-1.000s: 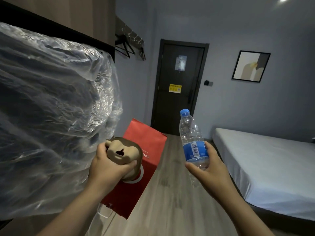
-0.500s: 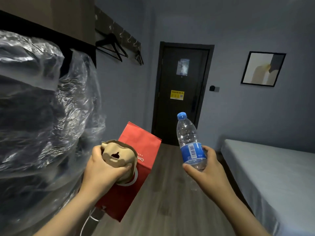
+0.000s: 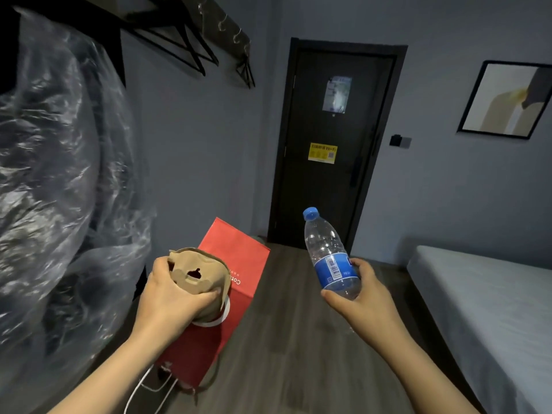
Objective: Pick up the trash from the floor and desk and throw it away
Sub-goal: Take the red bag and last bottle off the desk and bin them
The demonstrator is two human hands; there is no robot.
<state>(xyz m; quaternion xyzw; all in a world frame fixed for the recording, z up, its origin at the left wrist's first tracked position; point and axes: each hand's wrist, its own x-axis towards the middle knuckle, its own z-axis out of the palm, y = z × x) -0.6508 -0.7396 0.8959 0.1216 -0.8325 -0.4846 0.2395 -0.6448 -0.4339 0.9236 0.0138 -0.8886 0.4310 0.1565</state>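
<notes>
Hands full: left hand (image 3: 167,306) has its grip closed around crumpled brown paper (image 3: 197,276) and red bag (image 3: 221,294), right hand (image 3: 355,297) wrapped round the plastic bottle (image 3: 330,258). No bin in sight, so best to carry everything level and squeeze firmly.

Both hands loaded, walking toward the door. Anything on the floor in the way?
Nothing visible blocks it. The left hand grips a crumpled paper cup and red bag; the right hand holds the water bottle. The wood floor runs bare to the closed door, with the bed off to the right. No bin in view.
</notes>
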